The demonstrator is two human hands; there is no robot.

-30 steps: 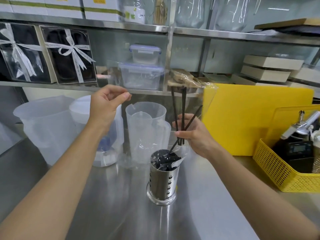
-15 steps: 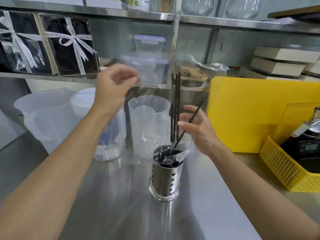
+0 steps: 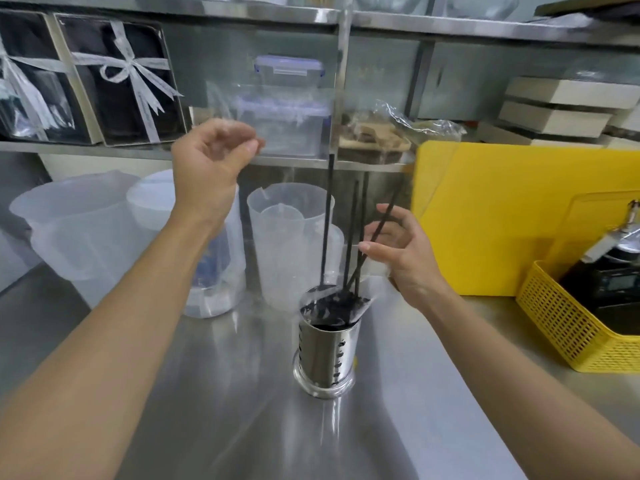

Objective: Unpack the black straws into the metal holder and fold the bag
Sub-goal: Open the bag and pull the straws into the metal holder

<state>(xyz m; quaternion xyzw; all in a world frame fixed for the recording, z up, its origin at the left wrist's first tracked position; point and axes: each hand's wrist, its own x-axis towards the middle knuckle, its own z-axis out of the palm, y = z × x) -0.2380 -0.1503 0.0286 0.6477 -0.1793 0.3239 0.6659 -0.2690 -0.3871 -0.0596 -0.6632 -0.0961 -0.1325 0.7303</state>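
The perforated metal holder (image 3: 327, 355) stands on the steel counter, packed with black straws (image 3: 327, 220); a few of them stick up tall, one slanting right. A clear plastic bag (image 3: 287, 109) hangs stretched above the holder, and its lower mouth still drapes over the rim. My left hand (image 3: 214, 168) is raised left of the straws, pinching the bag's top. My right hand (image 3: 401, 251) hovers just right of the tall straws. Its fingers are curled but apart, and the thumb touches the slanted straw through the film.
Translucent plastic jugs (image 3: 291, 244) and a tub (image 3: 79, 230) stand behind the holder. A yellow cutting board (image 3: 502, 216) leans at the right, with a yellow basket (image 3: 568, 327) in front of it. A steel shelf (image 3: 104, 147) holds boxes and lidded containers.
My left hand has lifted the bag higher, and the straws stand more exposed above the holder. My right hand has loosened from a grip on the straws to spread fingers.
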